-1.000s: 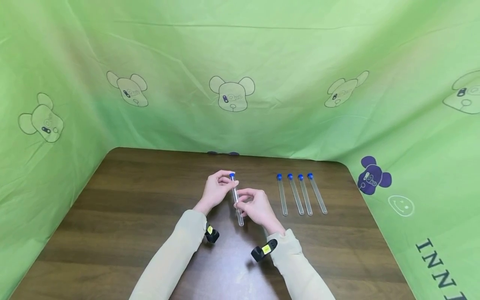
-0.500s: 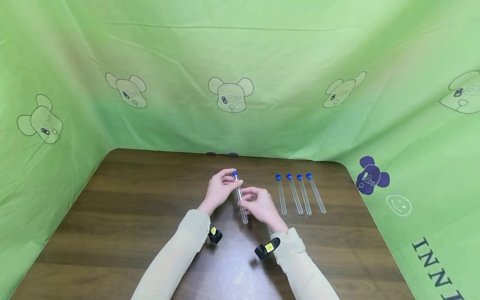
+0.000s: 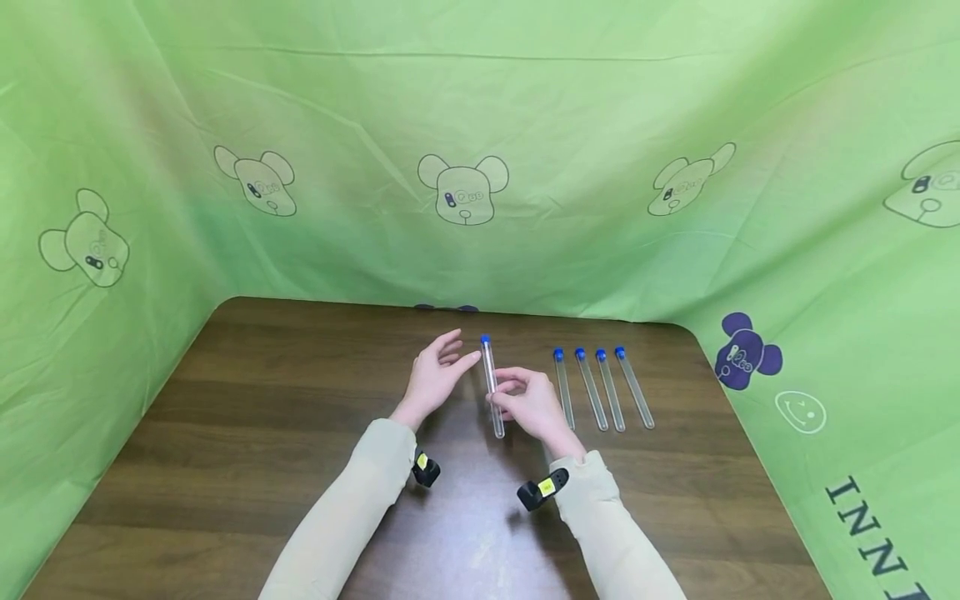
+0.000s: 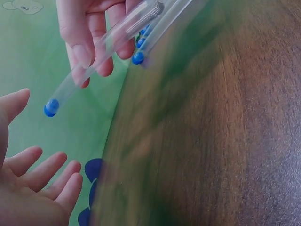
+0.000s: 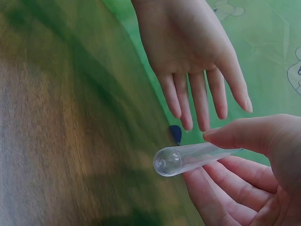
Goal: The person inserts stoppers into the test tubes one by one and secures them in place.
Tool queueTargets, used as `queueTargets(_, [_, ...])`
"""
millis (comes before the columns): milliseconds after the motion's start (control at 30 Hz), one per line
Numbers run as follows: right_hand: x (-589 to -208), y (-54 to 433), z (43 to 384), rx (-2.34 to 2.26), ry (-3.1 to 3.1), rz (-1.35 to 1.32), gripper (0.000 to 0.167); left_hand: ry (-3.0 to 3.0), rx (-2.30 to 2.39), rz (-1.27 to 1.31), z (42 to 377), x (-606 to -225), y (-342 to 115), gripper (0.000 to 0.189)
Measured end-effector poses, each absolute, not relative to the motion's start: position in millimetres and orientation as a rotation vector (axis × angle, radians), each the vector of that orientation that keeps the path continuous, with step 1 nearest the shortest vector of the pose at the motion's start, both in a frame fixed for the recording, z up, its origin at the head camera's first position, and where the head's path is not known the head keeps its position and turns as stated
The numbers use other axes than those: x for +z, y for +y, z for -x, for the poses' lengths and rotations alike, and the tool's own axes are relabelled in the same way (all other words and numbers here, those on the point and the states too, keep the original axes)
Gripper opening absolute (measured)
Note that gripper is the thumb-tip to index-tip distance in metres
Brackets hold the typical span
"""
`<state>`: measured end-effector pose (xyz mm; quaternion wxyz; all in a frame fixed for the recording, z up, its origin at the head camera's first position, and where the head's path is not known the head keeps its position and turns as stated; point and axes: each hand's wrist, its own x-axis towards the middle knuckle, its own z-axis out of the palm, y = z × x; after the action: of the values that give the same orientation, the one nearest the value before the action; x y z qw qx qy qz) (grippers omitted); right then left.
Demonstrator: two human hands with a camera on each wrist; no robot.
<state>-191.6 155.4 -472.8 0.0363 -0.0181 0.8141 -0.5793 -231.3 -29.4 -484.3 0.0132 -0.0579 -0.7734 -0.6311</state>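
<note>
A clear test tube [image 3: 489, 367] with a blue cap is pinched between the thumb and fingers of my right hand [image 3: 531, 406], near the tube's lower half. It tilts, with the cap toward the back and the rounded end toward me. My left hand [image 3: 435, 372] is apart from the tube, just left of its cap, with fingers spread and nothing held. In the left wrist view the tube's blue cap [image 4: 51, 107] points toward the open left fingers. The right wrist view shows the tube's rounded bottom [image 5: 167, 161] poking out from under the right thumb.
Several capped test tubes [image 3: 590, 387] lie side by side on the brown wooden table [image 3: 300, 392], right of my right hand, caps toward the back. Green cloth [image 3: 465, 258] with printed bear heads stands around the table's back and sides.
My left fingers have let go of the tube's cap end and drawn slightly away. The right hand has carried the tube a little to the right and back.
</note>
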Motion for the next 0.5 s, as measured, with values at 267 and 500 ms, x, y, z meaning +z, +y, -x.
queueTargets(267, [-474, 162, 197, -1.784, 2.508, 0.037, 0.04, -2.398, -1.964, 0.208, 231, -485, -34, 0.066])
queueTargets(500, [-479, 170, 200, -1.754, 2.526, 0.002, 0.042, -2.411, -1.937, 0.204, 229, -485, -41, 0.067])
